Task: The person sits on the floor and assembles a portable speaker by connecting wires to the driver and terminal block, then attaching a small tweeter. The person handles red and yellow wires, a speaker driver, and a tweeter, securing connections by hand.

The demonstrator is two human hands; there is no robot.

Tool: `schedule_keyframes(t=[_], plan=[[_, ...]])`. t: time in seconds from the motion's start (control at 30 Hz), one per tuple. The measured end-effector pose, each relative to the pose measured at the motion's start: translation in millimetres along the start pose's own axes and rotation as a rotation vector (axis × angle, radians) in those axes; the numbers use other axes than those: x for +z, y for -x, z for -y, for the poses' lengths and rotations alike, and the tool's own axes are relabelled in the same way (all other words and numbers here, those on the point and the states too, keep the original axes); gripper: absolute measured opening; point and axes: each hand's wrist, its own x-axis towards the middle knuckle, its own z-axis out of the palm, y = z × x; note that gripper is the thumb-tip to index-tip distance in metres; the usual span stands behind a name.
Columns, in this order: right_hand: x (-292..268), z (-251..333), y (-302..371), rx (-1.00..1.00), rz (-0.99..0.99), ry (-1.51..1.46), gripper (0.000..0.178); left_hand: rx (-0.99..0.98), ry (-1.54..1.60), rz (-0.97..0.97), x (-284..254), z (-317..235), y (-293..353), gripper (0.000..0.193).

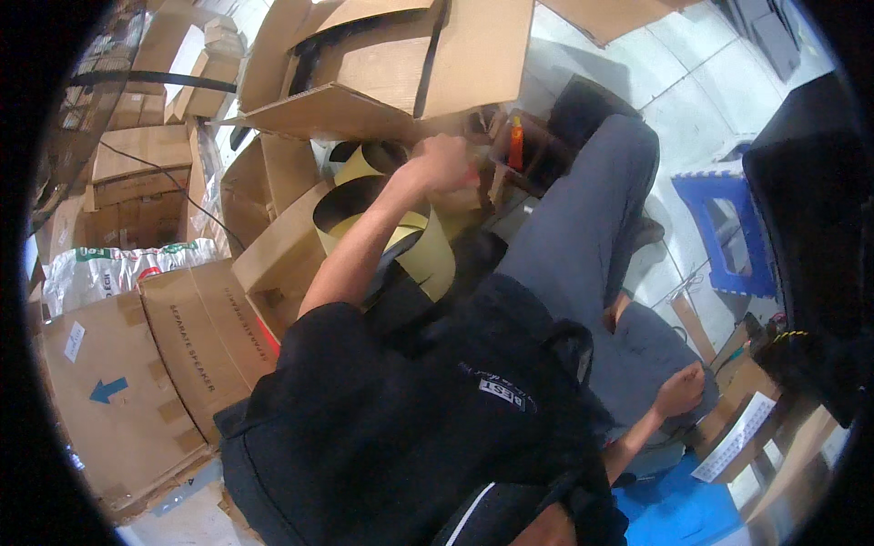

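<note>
My left hand [444, 164], slightly blurred, is closed in a fist beside the near edge of an open cardboard box [337, 107]. A bit of red shows by its fingers, too unclear to name. Below it stand wide curled strips of yellow and black sheet [428, 250], coiled into loops. To the right of that hand, an orange-red handled thing [516, 144] stands upright in a dark brown container [544, 156]. My right hand [683, 389] is curled closed by my bent leg in grey trousers [628, 364]. Whatever it may hold is hidden.
Closed cartons [118, 400] and a white printed plastic bag [127, 268] are at the left. A blue plastic stool [739, 273] and a large black object [806, 227] stand at the right. A blue sheet [678, 510] lies below my right hand, on the white tiled floor [660, 68].
</note>
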Motion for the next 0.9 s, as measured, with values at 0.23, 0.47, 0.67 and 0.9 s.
schedule_keyframes(t=[0.23,0.47,0.67,0.9], plan=[[-18,25,3,0.159,0.031,-0.384,0.027,0.275,0.211,-0.159,8,-51,17,0.021],[-108,144,70,-0.221,0.755,-0.821,0.046,0.887,0.525,-0.157,36,-140,69,0.017],[-113,154,93,-0.178,1.015,-0.823,0.073,1.032,0.392,0.308,64,-156,89,0.028],[-97,150,116,-0.116,0.892,-0.976,0.066,1.091,0.287,0.353,95,-135,118,0.037]])
